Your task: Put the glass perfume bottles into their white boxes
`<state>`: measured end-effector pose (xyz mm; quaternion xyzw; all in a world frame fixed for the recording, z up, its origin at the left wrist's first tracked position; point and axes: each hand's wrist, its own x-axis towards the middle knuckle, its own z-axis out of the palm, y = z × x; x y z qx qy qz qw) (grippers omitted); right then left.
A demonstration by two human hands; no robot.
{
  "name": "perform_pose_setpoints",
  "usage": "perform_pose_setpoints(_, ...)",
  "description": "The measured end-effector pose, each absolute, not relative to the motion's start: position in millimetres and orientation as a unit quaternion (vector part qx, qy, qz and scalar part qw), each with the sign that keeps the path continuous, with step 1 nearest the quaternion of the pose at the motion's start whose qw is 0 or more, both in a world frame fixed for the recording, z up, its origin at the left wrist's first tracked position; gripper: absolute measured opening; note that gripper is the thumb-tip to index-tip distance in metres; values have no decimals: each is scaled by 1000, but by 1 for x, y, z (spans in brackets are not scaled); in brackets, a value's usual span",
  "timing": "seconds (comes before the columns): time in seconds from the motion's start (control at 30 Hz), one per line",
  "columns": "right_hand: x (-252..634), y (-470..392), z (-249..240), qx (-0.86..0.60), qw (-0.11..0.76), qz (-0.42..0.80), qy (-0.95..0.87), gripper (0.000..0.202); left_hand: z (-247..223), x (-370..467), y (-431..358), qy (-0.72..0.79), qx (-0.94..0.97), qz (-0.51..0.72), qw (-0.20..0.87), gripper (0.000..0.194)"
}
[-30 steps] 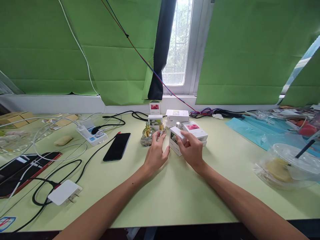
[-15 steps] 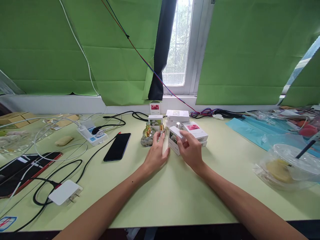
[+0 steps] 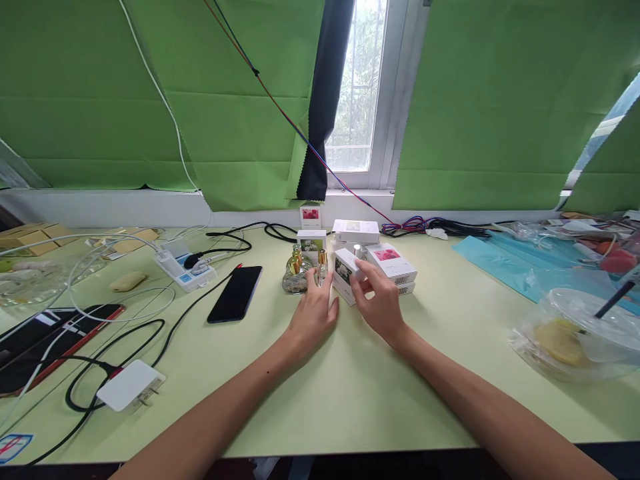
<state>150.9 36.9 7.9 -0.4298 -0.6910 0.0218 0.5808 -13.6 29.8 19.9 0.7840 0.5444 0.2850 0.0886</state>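
My left hand (image 3: 313, 317) has its fingers on either side of a small clear perfume bottle (image 3: 323, 264) with a gold cap; the bottle stands upright, its base hidden. Left of it are more glass bottles (image 3: 295, 277) with gold caps. Between its thumb and fingers, my right hand (image 3: 379, 297) grips the upper right part of a white box (image 3: 345, 275) with a flower picture. The box is slightly tilted on the table. Behind it a silver cap (image 3: 357, 251) shows. Beside my right hand lie stacked white boxes (image 3: 395, 265), the top one with a pink flower picture.
More white boxes (image 3: 356, 231) are at the back. A phone (image 3: 235, 294), a power strip (image 3: 186, 268), a white charger (image 3: 131, 385) and loose cables lie on the left. A bagged plastic cup (image 3: 580, 333) and blue plastic sheeting (image 3: 505, 267) are on the right.
The white box in my right hand has shifted slightly left and away from me. The gold-capped bottle at my left hand looks more upright, and the left fingers are spread wider.
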Motion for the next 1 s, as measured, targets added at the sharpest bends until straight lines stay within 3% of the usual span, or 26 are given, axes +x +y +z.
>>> perform_pose_setpoints(0.57, 145, 44, -1, -401, 538, 62, -739, 63, 28, -6, 12, 552, 798, 234, 65, 36)
perform_pose_setpoints(0.8, 142, 47, 4, -406, 543, 81, -731, 57, 27, -12, 20, 557, 797, 225, 59, 44)
perform_pose_setpoints(1.0, 138, 51, 19, -447, 509, 123, -726, 35, 24, -12, 21, 542, 802, 245, 65, 45)
